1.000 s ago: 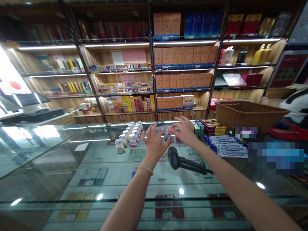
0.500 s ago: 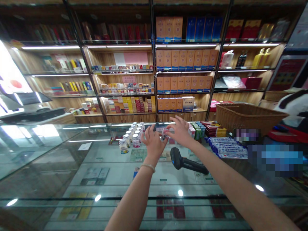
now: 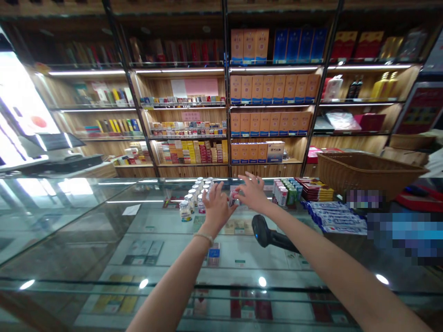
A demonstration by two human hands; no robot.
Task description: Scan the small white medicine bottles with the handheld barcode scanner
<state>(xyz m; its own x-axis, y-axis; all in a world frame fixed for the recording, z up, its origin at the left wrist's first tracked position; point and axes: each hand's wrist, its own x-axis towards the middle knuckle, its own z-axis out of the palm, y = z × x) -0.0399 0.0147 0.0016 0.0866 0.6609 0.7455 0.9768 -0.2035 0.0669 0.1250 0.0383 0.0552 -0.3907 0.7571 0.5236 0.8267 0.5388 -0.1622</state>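
Watching from my end: pack (image 3: 233, 198) held over the glass counter (image 3: 104, 240), between my two hands. Its print is too small for me to read. Long axis steep, upper end leaning right; I can't tell which end is the top.

Left hand (image 3: 217, 207): grip nearly closed, thumb and forefinger on the pack, other fingers raised. Right hand (image 3: 254, 194): grip pinched at the pack's upper right, remaining fingers fanned.

Writing: white-fronted box (image 3: 275, 152) on the shelf, dark Chinese characters, seemingly beginning 洋河. Pink sign (image 3: 190, 116), two lines, illegible to me.

Jars (image 3: 190, 202) near my left hand; scanner (image 3: 262, 230) below my right
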